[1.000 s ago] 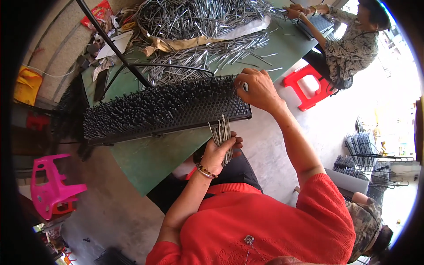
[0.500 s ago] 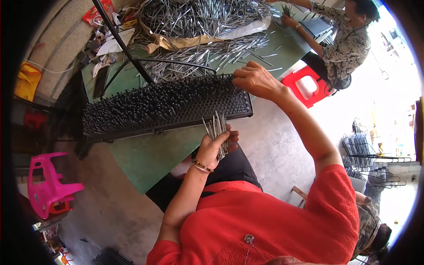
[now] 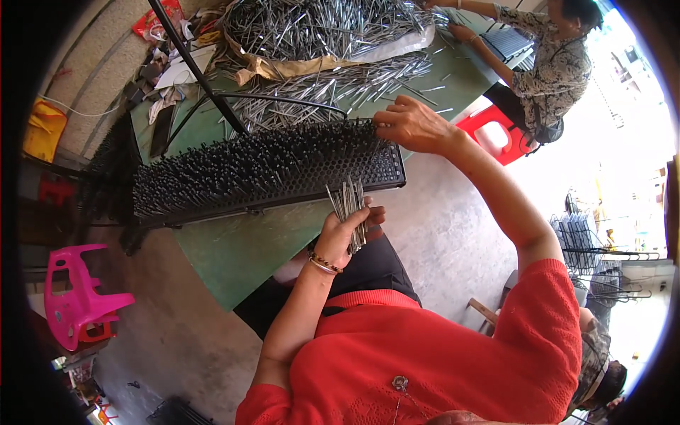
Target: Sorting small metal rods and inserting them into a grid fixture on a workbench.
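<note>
My left hand (image 3: 340, 230) is closed around a bundle of thin metal rods (image 3: 348, 202), their ends sticking up past the thumb. It is just in front of a long black rack (image 3: 340, 170) of small holes. Many dark-tipped rods (image 3: 219, 166) stand upright in that rack, thickest at its left and along the back, while bare holes show at the front right. At the rack's far right corner, my right hand (image 3: 414, 127) has its fingers pinched together, and what lies between the fingertips is too small to make out.
A green table (image 3: 219, 262) bears the rack and a big heap of loose metal rods (image 3: 304, 32). A black bar (image 3: 188, 60) slants over it. Across the table a co-worker (image 3: 552, 78) sits on a red stool (image 3: 506, 145). A pink plastic stool (image 3: 78, 290) stands at left.
My right hand stays at the rack's corner, with its elbow shifted slightly outward. The left hand barely moves. The co-worker's hands have shifted left toward the heap.
</note>
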A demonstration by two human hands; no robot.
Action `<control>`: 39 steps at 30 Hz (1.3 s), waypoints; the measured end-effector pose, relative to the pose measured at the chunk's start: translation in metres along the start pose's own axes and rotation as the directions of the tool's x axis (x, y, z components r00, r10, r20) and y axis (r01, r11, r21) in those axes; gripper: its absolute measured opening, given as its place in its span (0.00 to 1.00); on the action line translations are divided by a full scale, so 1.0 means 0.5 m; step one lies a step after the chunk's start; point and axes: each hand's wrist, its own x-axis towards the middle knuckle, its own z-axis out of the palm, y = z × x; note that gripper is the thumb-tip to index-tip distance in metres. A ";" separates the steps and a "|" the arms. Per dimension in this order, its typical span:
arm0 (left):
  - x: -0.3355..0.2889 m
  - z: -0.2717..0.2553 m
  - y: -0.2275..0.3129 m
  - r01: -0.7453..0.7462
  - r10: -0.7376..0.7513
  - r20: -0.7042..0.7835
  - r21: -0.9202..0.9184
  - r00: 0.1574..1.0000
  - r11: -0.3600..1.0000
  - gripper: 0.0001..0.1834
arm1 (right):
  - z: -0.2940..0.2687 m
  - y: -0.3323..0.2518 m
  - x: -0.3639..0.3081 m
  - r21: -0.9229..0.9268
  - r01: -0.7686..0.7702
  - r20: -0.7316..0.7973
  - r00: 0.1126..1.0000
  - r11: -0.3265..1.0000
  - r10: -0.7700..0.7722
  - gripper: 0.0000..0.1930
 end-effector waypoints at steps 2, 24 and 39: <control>0.004 -0.007 -0.004 0.018 -0.019 -0.020 -0.022 1.000 1.000 0.15 | -0.007 0.005 0.002 0.125 -0.027 0.012 1.000 0.992 0.026 0.03; 0.005 -0.007 -0.008 0.018 -0.019 -0.037 -0.035 0.999 0.999 0.11 | -0.010 -0.033 0.023 0.120 -0.200 0.046 0.980 0.972 0.196 0.07; -0.013 0.028 -0.001 -0.042 0.040 0.052 0.053 0.998 0.998 0.15 | 0.024 -0.216 -0.034 0.805 -0.557 0.544 0.552 -0.206 0.632 0.14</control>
